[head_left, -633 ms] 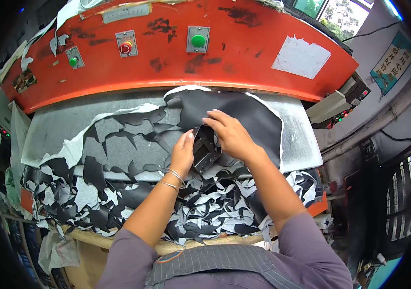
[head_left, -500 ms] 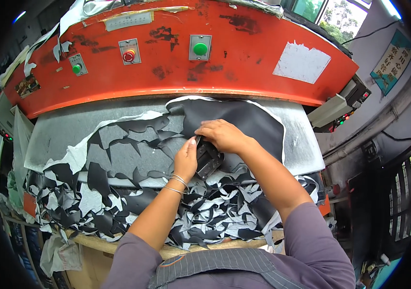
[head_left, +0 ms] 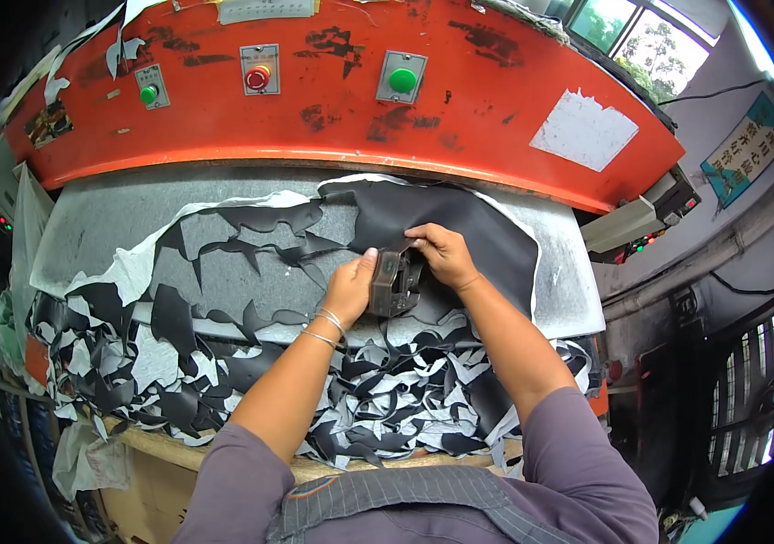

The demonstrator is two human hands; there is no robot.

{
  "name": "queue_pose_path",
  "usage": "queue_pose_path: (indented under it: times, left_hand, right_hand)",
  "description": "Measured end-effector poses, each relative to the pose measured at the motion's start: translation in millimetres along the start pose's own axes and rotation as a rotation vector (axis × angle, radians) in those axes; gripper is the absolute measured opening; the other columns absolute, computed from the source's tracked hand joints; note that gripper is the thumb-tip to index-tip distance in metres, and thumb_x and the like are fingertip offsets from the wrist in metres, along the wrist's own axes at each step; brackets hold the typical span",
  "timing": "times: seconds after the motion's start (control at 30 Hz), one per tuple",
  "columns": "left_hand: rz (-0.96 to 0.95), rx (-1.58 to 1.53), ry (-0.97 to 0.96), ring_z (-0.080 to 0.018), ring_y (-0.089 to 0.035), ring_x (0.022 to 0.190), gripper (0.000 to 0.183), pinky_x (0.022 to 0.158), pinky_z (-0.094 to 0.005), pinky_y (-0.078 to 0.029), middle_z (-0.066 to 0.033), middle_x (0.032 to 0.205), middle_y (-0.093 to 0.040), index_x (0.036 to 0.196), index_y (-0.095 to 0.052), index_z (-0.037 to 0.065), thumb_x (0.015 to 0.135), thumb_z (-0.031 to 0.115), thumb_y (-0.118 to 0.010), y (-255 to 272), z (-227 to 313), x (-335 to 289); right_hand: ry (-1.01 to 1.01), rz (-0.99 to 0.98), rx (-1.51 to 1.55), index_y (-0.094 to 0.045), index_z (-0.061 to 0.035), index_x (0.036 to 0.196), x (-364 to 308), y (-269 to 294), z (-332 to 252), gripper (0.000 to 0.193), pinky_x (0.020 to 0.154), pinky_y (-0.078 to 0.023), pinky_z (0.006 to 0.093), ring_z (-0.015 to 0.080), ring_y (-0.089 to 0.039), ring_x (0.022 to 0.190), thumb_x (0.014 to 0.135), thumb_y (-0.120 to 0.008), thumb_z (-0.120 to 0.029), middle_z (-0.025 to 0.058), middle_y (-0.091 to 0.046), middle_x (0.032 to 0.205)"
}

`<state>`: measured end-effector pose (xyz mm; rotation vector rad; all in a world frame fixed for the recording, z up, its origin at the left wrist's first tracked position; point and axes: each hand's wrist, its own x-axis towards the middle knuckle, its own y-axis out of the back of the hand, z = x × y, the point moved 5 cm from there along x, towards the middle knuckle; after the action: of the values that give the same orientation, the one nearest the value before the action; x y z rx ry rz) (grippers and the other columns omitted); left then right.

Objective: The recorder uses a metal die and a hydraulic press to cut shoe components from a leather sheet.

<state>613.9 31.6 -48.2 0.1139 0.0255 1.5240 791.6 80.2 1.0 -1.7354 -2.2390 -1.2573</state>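
A dark metal cutting die (head_left: pixel 389 292) is tilted up between my hands, its hollow inside partly showing. My left hand (head_left: pixel 350 290) grips its left side, thumb on the upper edge. My right hand (head_left: pixel 444 257) pinches its far upper corner; whether a scrap is also between those fingers I cannot tell. Behind and right of the die lies a sheet of black leather-like material (head_left: pixel 477 227) with a white underside showing along its edge. To the left, the cut remains of the sheet (head_left: pixel 264 216) form a ragged web of strips.
The grey cutting board (head_left: pixel 97 218) lies beneath the sheet. Along its near edge heap black and white offcuts (head_left: pixel 405 399). A red press beam (head_left: pixel 332 109) spans the far side, carrying green buttons (head_left: pixel 402 80) and a red button (head_left: pixel 257 78). A control box (head_left: pixel 641 213) juts out at the right.
The die has been turned more upright between my hands. My right hand has shifted right and down from the die's top to its far corner. The head view has tilted slightly.
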Motion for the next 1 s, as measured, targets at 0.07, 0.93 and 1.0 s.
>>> queue_pose_path:
  times: [0.07, 0.93, 1.0]
  left_hand:
    - [0.103, 0.202, -0.036, -0.0422, -0.062, 0.071, 0.055, 0.066, -0.0466, -0.046, -0.0236, 0.073, -0.064, 0.081, -0.065, -0.002, 0.099, 0.044, -0.042, 1.0, 5.8, 2.2]
    - [0.077, 0.767, -0.332, -0.0264, -0.054, 0.119, 0.035, 0.111, -0.0456, -0.027, -0.0108, 0.122, -0.063, 0.118, -0.044, 0.005, 0.084, 0.008, -0.055, 31.5, -1.5, 70.7]
    - [0.061, 0.769, -0.340, -0.0262, -0.054, 0.119, 0.035, 0.111, -0.0450, -0.027, -0.0110, 0.122, -0.063, 0.117, -0.044, 0.004, 0.084, 0.008, -0.055, 26.2, -1.5, 73.6]
  right_hand:
    - [-0.093, 0.006, 0.085, -0.066, -0.0036, 0.099, -4.8, -4.0, 7.8, 0.012, 0.074, -0.052, 0.0291, 0.0197, -0.067, 0.083, 0.088, -0.063, -0.007, 0.0092, -0.069, 0.091]
    - [-0.243, -0.114, -0.467, -0.049, -0.0108, 0.137, 1.9, -13.4, 29.2, 0.068, 0.109, -0.023, 0.0493, 0.0325, -0.040, 0.134, 0.081, -0.069, -0.045, 0.0197, -0.053, 0.134]
    - [-0.254, -0.116, -0.482, -0.052, -0.0143, 0.135, 5.5, -7.0, 43.3, 0.065, 0.110, -0.023, 0.0478, 0.0285, -0.039, 0.136, 0.080, -0.070, -0.043, 0.0191, -0.050, 0.138]
